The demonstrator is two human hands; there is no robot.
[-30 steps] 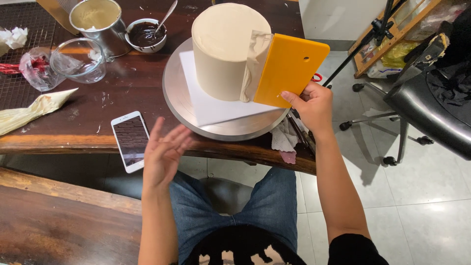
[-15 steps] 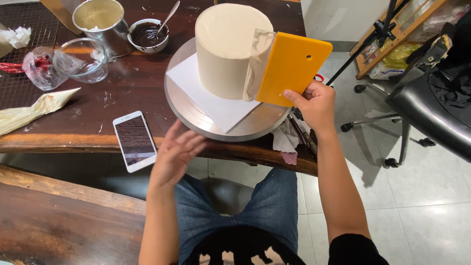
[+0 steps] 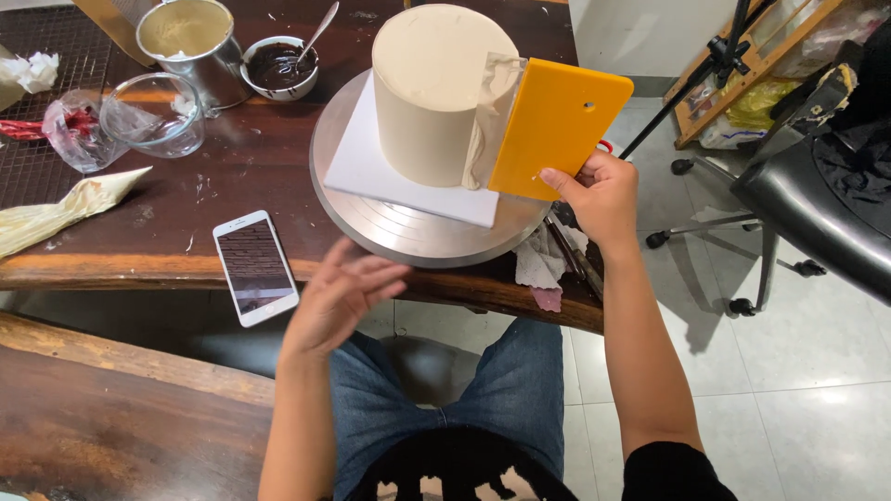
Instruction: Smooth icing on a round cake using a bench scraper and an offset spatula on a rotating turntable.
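While the right hand pinches the lower corner of a flat orange plastic scraper between thumb and fingers, the scraper's long edge stands upright against the side of a tall round cake coated in smooth cream-coloured icing, with a smear of icing gathered on the blade. That cake sits on a square white board, which lies on a round metal turntable near the right end of the dark wooden tabletop, its rim overhanging the front edge. Just below that rim, the left hand hovers with fingers spread loosely, holding nothing; whether the fingertips touch the turntable cannot be told. A white smartphone lies at the front edge, just left of this hand. Toward the back edge stand a small bowl of dark chocolate with a spoon, a metal cup and a clear glass bowl.
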